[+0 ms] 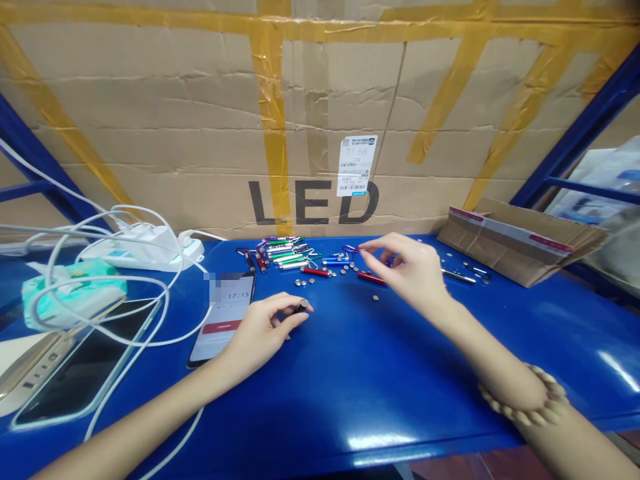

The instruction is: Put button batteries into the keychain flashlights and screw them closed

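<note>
My left hand (265, 327) rests on the blue table (380, 373) with its fingers pinched on a small dark cylindrical part (301, 306). My right hand (407, 270) hovers farther back, thumb and fingers drawn together over small round button cells (306, 282) and a red mini flashlight (371, 277); whether it holds anything I cannot make out. A pile of coloured keychain flashlights (287, 255) lies behind the cells. A beaded bracelet (525, 403) circles my right wrist.
A phone (224, 317) showing 17:15 lies left of my left hand. White cables (125, 293), a power strip (145, 247), a tissue pack (70, 290) and a tablet (75, 373) crowd the left side. An open cardboard box (520, 240) sits at the right. A taped LED carton (310, 120) forms the back wall.
</note>
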Tool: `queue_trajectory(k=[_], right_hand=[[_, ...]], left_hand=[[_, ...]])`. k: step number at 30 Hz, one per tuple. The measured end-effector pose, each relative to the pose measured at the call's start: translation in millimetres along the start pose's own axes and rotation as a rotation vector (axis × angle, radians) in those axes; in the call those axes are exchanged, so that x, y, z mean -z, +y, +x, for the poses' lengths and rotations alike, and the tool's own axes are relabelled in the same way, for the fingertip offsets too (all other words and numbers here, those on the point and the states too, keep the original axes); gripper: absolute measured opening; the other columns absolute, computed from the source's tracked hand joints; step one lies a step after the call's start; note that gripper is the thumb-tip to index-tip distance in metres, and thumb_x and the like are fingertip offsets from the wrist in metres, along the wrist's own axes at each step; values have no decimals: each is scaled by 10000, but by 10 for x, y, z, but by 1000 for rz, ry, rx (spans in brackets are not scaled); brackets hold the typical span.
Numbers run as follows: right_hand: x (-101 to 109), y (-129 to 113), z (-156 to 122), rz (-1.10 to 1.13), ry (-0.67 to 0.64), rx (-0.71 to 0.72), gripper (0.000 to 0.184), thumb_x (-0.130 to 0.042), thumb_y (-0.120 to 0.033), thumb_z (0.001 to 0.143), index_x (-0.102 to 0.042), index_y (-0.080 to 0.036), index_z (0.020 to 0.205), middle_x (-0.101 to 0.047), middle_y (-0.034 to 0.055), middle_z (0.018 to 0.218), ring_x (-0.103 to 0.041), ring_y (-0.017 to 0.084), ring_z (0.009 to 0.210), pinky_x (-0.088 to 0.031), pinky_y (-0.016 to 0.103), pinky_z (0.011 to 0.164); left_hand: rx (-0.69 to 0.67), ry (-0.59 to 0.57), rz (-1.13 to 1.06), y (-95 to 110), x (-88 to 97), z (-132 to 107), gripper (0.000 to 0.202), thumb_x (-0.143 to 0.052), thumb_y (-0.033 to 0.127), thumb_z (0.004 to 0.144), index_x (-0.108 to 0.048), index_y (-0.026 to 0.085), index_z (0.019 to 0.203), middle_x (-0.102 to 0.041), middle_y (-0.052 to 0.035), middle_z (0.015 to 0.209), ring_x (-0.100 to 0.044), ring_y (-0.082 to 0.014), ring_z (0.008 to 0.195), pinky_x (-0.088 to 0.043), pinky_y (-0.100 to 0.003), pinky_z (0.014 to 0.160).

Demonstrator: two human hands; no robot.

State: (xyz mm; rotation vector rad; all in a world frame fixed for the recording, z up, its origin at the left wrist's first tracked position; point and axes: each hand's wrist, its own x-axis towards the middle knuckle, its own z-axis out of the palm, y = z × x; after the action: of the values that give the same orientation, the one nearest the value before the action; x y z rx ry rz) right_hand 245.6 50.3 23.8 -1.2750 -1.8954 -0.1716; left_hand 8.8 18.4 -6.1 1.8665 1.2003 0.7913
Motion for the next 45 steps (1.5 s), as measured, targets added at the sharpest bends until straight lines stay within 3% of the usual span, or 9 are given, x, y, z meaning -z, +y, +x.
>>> queue_trajectory(k=[4, 7, 10, 14, 20, 34, 39, 45], right_hand=[[37, 357, 95, -148, -110, -115, 146, -557, -207, 772, -685, -213, 841, -646, 36, 930, -600, 140, 637, -427, 258, 542], [-107, 556, 62, -181, -300, -94, 205, -545, -253, 803, -668, -180, 949, -622, 94, 1002, -605, 212, 831, -470, 340, 720], [-321, 621, -21, -164, -388, -49, 309, -541, -361, 823, -632, -192, 1065, -584, 110, 1139, -524, 279, 1055, -427, 428, 855], [-511, 589, -94, -134, -444, -12, 352, -503, -361, 853, -584, -199, 1155, -576, 101, 1175, -514, 265, 1078, -417, 434, 875], [-529, 540, -69, -98, -410, 1, 214, -522, -294, 840, -692, -199, 930, -632, 77, 1057, -545, 243, 1012, -430, 397, 862], [-529, 490, -64, 130, -295, -127, 91, -630, -168, 697, -708, -187, 739, -718, 32, 787, -655, 195, 743, -508, 294, 700], [-490, 434, -45, 250, -212, -164, 78, -652, -189, 677, -701, -161, 730, -709, 45, 754, -649, 177, 666, -512, 285, 641], [-426, 276, -42, 434, -182, -266, 192, -693, -295, 654, -717, -133, 755, -714, 67, 712, -662, 190, 631, -539, 296, 608]], left_hand=[[62, 43, -112, -10, 4, 5, 185, -482, 311, 824, -575, 168, 896, -643, -41, 780, -616, -163, 716, -502, -222, 534], [44, 44, -139, -23, 4, 9, 187, -472, 326, 836, -553, 173, 908, -642, -41, 797, -613, -152, 703, -493, -214, 526], [42, 31, -117, -9, -9, 4, 191, -484, 333, 828, -557, 173, 903, -636, -37, 775, -601, -147, 683, -486, -213, 519], [60, 16, -96, 42, -26, -14, 203, -482, 336, 815, -566, 166, 886, -626, -36, 744, -583, -144, 642, -477, -218, 498], [56, 13, -96, 50, -26, -27, 213, -482, 351, 817, -563, 167, 887, -628, -37, 747, -586, -146, 646, -476, -219, 501], [63, 1, -91, 76, -15, -36, 224, -489, 347, 813, -570, 158, 901, -618, -34, 741, -589, -149, 655, -475, -217, 504], [53, -1, -87, 64, -13, -10, 215, -487, 331, 811, -570, 156, 904, -618, -35, 744, -593, -150, 657, -480, -214, 496], [30, -24, -42, 39, -22, -17, 220, -500, 332, 807, -593, 156, 902, -598, -25, 729, -594, -151, 648, -479, -213, 498]])
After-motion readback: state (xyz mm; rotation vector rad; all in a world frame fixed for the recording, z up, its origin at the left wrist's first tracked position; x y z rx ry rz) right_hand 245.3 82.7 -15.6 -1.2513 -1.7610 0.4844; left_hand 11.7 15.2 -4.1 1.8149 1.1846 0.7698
